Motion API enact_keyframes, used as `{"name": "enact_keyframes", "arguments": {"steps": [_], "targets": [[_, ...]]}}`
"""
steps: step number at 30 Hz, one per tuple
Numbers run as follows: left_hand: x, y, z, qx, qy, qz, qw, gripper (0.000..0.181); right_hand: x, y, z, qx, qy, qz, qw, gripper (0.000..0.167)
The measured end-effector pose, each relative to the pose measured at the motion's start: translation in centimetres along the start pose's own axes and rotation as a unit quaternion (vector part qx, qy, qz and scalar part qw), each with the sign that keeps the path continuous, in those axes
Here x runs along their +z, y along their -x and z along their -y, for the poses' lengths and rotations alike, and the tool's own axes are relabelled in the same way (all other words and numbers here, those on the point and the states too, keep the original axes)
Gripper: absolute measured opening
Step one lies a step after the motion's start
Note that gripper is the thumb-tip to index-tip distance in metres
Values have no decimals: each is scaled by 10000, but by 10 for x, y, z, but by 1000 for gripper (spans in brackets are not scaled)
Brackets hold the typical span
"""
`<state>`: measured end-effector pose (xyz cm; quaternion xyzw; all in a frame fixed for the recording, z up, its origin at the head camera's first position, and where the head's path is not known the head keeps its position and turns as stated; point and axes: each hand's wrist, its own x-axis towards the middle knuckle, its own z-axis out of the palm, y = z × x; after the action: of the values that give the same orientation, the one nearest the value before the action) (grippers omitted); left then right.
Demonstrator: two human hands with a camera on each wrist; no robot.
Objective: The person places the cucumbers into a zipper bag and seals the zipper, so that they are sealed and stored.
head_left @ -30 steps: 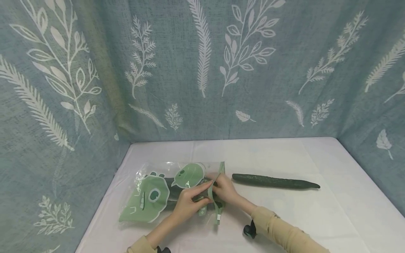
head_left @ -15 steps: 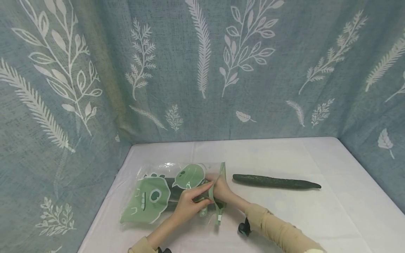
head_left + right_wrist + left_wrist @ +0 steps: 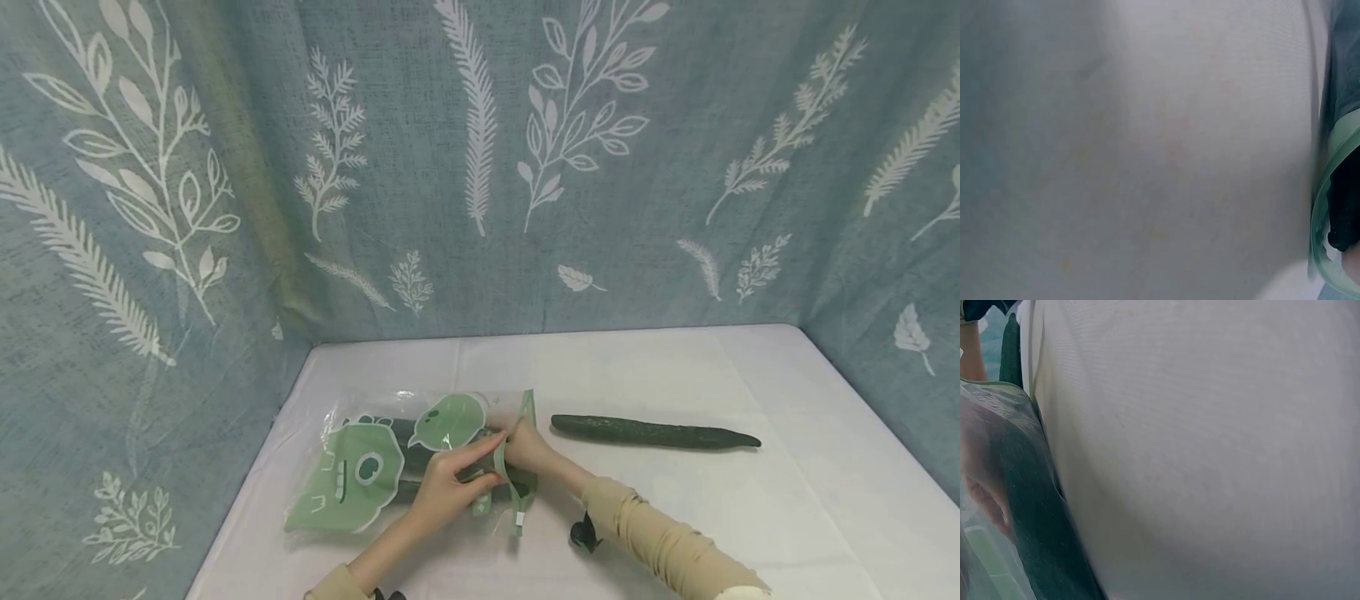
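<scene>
A clear zip bag (image 3: 352, 508) with green cartoon prints lies on the white table, its green-edged mouth facing right. Inside it are dark green cucumbers (image 3: 1041, 519), partly covered by the prints. My left hand (image 3: 447, 479) holds the bag at its mouth, thumb and forefinger by the rim. Through that mouth my right hand (image 3: 527, 447) reaches into the bag. Its fingers (image 3: 988, 503) show blurred through the plastic beside a cucumber; whether they grip it cannot be made out. In the right wrist view, a dark cucumber end (image 3: 1344, 212) sits inside the green rim.
One more cucumber (image 3: 652, 432) lies on the table (image 3: 660, 375) to the right of the bag. A blue-green curtain (image 3: 420, 167) with white leaf prints stands behind and at both sides. A dark wrist device (image 3: 583, 533) hangs under the right sleeve.
My right hand has pushed slightly farther left into the bag, and more of it is behind the rim. My left hand keeps its place at the mouth. The loose cucumber lies still.
</scene>
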<state>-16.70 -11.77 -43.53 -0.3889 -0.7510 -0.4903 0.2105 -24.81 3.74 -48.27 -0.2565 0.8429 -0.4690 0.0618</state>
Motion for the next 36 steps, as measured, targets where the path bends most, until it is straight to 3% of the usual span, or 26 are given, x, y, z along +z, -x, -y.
{"name": "enact_keyframes", "arguments": {"steps": [9,36], "targets": [[-1,-1,-2,-16,-55,30,10000,54,-1,0,0,10,-217,90,9997,47],[-2,-2,-2,-28,-50,93,9999,54,-5,13,2,-138,231,-29,9996,42]]}}
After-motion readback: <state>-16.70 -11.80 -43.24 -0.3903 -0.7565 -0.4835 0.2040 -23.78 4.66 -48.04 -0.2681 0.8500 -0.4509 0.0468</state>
